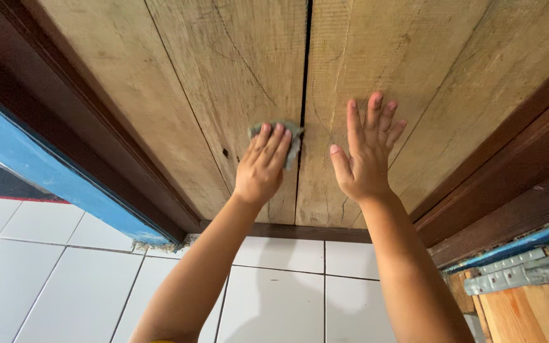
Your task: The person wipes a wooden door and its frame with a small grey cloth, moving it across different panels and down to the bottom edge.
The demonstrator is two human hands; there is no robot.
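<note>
At the far left of the frame I see a bright blue painted wall edge (39, 168) running diagonally down toward the centre, with a dark brown wooden door frame (90, 121) just beside it. Below them, white square floor tiles (52, 279) fill the lower left and lower middle.

Moving right, the pale, rough-sawn wooden plank door (179, 82) takes up most of the upper frame, its two leaves parted by a thin dark vertical gap near the centre. My left hand (262, 166) sits just left of that gap, fingers curled over a small crumpled grey-green cloth (292, 134) and pressing it flat against the wood; the cloth pokes out past my fingertips and lies across the gap.

Just right of the gap, my right hand (365, 152) is open, fingers spread, holding nothing, its palm flat on the right-hand leaf. The two hands are near each other but not touching.

At the lower right, I see another strip of blue edging (522, 243), a grey metal bracket (522, 273) under it, and orange-brown wooden boards (522, 314) in the corner.
</note>
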